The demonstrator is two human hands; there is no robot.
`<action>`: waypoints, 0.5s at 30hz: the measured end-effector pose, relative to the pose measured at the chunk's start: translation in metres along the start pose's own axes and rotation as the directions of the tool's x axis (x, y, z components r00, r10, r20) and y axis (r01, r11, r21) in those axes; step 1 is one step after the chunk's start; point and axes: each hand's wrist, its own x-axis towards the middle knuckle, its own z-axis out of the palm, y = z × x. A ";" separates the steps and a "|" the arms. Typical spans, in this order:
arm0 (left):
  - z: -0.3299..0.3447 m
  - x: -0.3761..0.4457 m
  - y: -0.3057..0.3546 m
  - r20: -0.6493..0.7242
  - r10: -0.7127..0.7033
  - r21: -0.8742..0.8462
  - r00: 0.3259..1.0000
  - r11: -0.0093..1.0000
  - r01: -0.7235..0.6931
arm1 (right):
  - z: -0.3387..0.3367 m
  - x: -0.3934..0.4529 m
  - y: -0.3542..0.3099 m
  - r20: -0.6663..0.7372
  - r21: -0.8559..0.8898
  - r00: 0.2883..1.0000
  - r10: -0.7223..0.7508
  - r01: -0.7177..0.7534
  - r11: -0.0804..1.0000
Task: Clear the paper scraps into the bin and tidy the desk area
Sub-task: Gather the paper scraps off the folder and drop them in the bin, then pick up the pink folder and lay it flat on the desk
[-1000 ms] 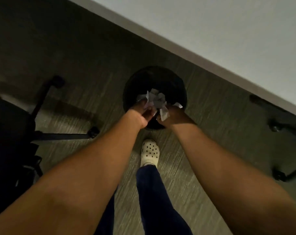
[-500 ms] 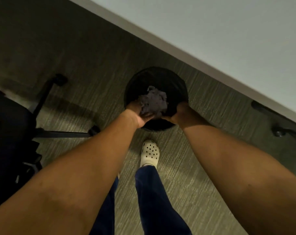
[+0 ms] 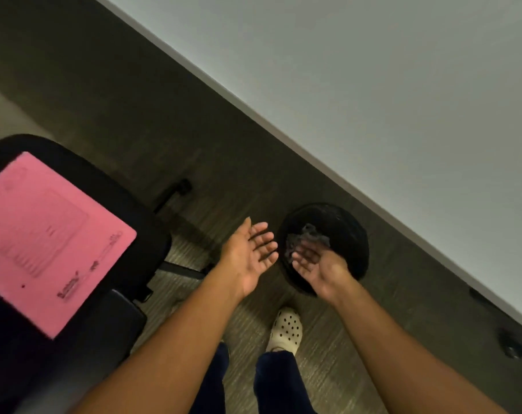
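Both hands are spread, palms up and empty. The left hand [image 3: 248,255] hovers above the grey carpeted floor [image 3: 194,138], just left of the round black waste bin [image 3: 354,231]; the right hand [image 3: 316,264] is over the bin's near rim. Crumpled paper scraps [image 3: 306,237] lie inside the bin, dim in its shadow. The bin stands beside the edge of the pale grey surface [image 3: 373,85]. To the left, a pink printed sheet [image 3: 44,234] lies on a black office chair seat [image 3: 146,222]; its writing is too blurred to read. A white perforated clog [image 3: 285,328] stands below the bin.
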 end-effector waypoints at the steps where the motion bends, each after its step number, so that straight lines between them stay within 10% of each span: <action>1: -0.008 -0.012 0.018 0.001 0.043 -0.003 0.999 0.999 -0.043 | 0.022 -0.007 -0.003 0.036 -0.046 0.999 -0.026 0.028 0.999; 8: -0.100 -0.079 0.140 -0.127 0.478 0.135 0.869 0.877 -0.462 | 0.193 -0.042 0.009 0.333 -0.512 0.939 -0.081 0.252 0.821; 15: -0.258 -0.075 0.184 -0.466 0.747 0.561 0.474 0.664 -0.495 | 0.324 -0.031 0.096 0.534 -0.693 0.841 -0.081 0.491 0.528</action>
